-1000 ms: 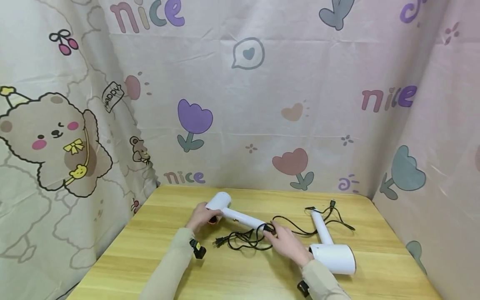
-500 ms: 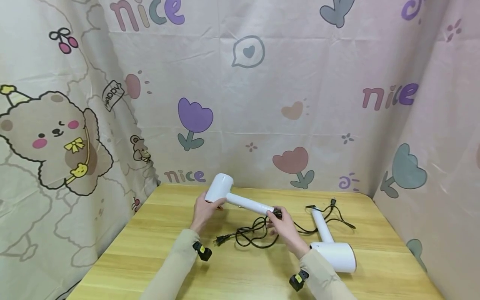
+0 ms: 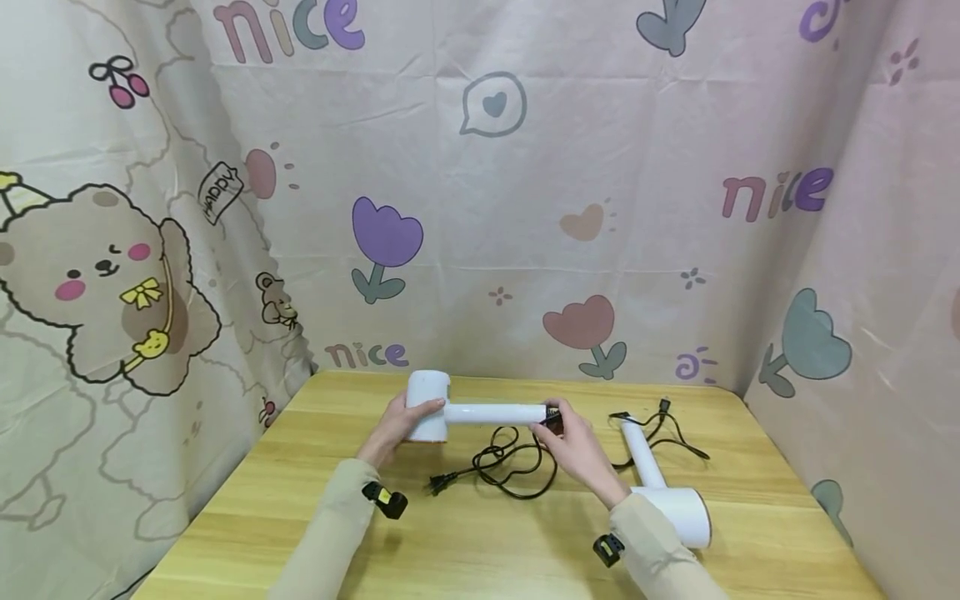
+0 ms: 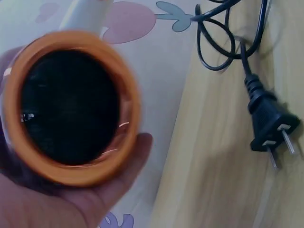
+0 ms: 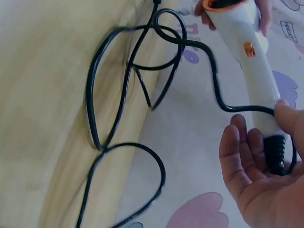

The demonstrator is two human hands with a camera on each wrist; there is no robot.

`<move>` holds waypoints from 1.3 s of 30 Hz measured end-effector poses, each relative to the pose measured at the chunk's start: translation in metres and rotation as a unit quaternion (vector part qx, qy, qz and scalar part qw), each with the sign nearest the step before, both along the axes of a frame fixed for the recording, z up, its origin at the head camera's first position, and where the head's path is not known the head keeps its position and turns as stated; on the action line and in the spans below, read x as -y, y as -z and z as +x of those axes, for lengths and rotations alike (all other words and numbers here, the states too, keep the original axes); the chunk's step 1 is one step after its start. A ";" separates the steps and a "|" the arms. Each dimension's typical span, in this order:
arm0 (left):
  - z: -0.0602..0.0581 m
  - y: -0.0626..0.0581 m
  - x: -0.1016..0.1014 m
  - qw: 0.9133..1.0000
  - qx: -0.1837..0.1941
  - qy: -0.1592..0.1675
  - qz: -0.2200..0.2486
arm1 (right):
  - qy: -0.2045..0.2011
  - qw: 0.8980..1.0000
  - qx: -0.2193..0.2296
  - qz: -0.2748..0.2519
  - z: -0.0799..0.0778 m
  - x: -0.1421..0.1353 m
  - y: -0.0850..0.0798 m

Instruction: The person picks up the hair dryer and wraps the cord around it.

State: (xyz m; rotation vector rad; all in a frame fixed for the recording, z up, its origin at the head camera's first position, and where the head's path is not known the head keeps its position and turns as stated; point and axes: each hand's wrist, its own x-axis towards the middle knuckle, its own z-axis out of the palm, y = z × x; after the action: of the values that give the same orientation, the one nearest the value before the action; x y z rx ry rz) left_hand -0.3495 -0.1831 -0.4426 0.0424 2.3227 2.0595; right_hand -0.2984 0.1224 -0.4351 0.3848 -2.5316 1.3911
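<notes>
A white hair dryer (image 3: 495,413) is held in both hands above the table, its handle level and pointing right. My left hand (image 3: 388,427) grips its barrel, the thumb across the front. In the left wrist view the barrel's copper-coloured rim (image 4: 132,114) faces the camera around a dark opening. At the handle's lower end my right hand (image 3: 576,446) holds it by the black ribbed cord sleeve (image 5: 274,154), thumb on the handle and fingers curled beneath. The dryer's black cord (image 5: 90,88) hangs in loops, and its two-pin plug (image 4: 268,118) lies at the table's middle.
A second white hair dryer (image 3: 681,515) lies on the wooden table (image 3: 450,550) at the right, partly behind the right forearm. Its black cord (image 3: 681,429) and plug (image 3: 664,407) lie behind it. A patterned curtain (image 3: 480,208) surrounds the table's back and sides.
Both hands have raised the hair dryer from low over the table. Its barrel rose, then came down a little, and the slanting handle has turned level. Part of the cord has lifted with it.
</notes>
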 end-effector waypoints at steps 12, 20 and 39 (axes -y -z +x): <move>0.005 -0.006 -0.006 0.997 -0.053 -0.054 0.016 | -0.043 0.995 0.071 -0.053 -0.004 -0.009 -0.002; 0.006 -0.010 -0.009 0.997 -0.053 -0.058 0.023 | -0.200 0.913 0.260 -0.241 -0.011 -0.018 0.006; 0.010 -0.009 -0.001 1.000 0.002 -0.007 -0.019 | -0.316 0.894 0.240 -0.207 -0.013 -0.033 0.007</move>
State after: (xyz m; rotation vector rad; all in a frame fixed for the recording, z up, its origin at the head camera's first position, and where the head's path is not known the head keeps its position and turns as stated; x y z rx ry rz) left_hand -0.3391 -0.1821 -0.4334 0.0221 2.3665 2.0185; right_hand -0.3113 0.1555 -0.4416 0.9352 -2.4400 2.4807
